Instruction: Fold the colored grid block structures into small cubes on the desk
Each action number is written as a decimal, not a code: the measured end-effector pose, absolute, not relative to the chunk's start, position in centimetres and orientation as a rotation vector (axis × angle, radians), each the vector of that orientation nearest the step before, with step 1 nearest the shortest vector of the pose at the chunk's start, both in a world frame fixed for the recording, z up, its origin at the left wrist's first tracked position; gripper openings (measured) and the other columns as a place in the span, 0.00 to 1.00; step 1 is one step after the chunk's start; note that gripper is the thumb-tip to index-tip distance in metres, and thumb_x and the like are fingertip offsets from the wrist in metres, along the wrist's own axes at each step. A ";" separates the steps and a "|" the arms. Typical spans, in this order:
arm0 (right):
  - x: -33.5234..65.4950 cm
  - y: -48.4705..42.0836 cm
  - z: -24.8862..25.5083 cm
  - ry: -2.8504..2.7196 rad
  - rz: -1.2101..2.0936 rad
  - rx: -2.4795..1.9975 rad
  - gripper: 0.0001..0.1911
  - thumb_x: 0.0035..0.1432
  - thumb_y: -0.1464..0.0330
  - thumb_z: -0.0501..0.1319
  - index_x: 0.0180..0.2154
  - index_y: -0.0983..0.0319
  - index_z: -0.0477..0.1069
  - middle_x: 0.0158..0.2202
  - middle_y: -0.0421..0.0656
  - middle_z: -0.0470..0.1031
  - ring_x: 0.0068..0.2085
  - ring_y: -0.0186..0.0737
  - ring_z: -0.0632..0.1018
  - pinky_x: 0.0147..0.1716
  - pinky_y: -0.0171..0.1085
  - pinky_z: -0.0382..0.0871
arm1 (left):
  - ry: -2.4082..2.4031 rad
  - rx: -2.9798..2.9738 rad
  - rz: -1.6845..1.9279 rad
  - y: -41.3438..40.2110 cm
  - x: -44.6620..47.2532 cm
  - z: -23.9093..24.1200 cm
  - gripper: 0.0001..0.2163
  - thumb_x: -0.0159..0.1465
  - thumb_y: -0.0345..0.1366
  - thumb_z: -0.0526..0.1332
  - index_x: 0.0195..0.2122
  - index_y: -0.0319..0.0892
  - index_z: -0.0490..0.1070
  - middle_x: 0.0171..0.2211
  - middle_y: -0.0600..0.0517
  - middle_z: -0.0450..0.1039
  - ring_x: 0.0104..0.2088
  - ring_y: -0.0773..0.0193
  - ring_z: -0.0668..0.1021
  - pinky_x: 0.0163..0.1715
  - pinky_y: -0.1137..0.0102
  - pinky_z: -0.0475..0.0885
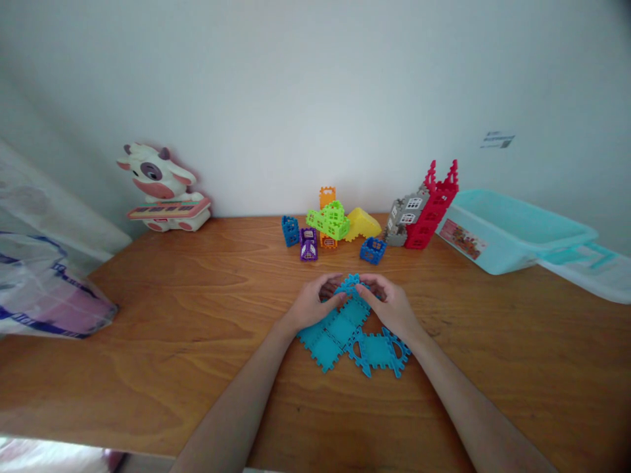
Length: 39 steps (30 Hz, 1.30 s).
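A flat assembly of blue interlocking plastic tiles (345,335) lies on the wooden table (172,328) in front of me. My left hand (313,303) and my right hand (389,303) meet over its far end. Both pinch a small blue tile piece (351,285) between thumbs and fingers, and that piece is raised slightly above the table. The fingers of both hands are curled closed around it.
Further back stand small block buildings: blue (290,230), purple (308,244), green (329,221), orange (327,196), yellow (363,224), grey (406,214), red (434,207). A cow toy piano (162,190) sits far left, a plastic bag (39,289) at the left edge, a teal bin (507,230) right.
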State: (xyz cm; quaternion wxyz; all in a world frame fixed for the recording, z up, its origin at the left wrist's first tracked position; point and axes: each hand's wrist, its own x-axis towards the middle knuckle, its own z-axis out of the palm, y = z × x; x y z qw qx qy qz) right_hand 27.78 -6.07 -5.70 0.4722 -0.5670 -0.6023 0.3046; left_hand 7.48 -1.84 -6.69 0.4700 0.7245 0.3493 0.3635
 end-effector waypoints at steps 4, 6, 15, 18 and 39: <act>28.7 -5.1 -6.6 -1.178 0.771 -1.401 0.21 0.52 0.51 0.66 0.40 0.59 0.71 0.38 0.48 0.80 0.37 0.48 0.81 0.37 0.47 0.76 | 0.938 2.153 0.885 -2.5 7.4 -6.1 0.18 0.63 0.44 0.63 0.52 0.42 0.69 0.44 0.45 0.76 0.41 0.59 0.78 0.43 0.62 0.76; 29.0 -4.8 -6.9 -1.072 0.806 -1.399 0.22 0.49 0.50 0.68 0.38 0.57 0.68 0.36 0.48 0.79 0.36 0.49 0.81 0.35 0.47 0.77 | 0.846 2.388 0.821 -2.8 7.2 -5.7 0.16 0.64 0.43 0.63 0.50 0.44 0.72 0.47 0.46 0.74 0.48 0.57 0.76 0.50 0.60 0.72; 28.7 -5.1 -7.0 -1.337 0.872 -1.324 0.20 0.57 0.54 0.64 0.48 0.56 0.72 0.50 0.48 0.79 0.50 0.48 0.79 0.52 0.49 0.73 | 0.665 2.615 0.621 -3.6 6.7 -4.7 0.12 0.66 0.40 0.60 0.47 0.46 0.78 0.45 0.46 0.74 0.47 0.58 0.76 0.49 0.65 0.71; 28.5 -5.4 -6.8 -1.454 0.810 -1.293 0.21 0.61 0.55 0.61 0.53 0.55 0.70 0.62 0.47 0.68 0.57 0.46 0.75 0.54 0.47 0.71 | 0.746 2.636 0.624 -3.7 6.6 -4.4 0.13 0.66 0.43 0.59 0.47 0.46 0.78 0.45 0.46 0.74 0.46 0.58 0.77 0.47 0.65 0.72; 30.6 -6.6 -4.3 -2.208 0.585 -1.383 0.29 0.43 0.45 0.70 0.43 0.54 0.78 0.42 0.46 0.74 0.43 0.49 0.74 0.46 0.46 0.68 | 1.133 2.487 0.892 -1.7 5.9 -5.9 0.08 0.62 0.39 0.62 0.40 0.43 0.68 0.41 0.47 0.72 0.45 0.56 0.74 0.48 0.61 0.69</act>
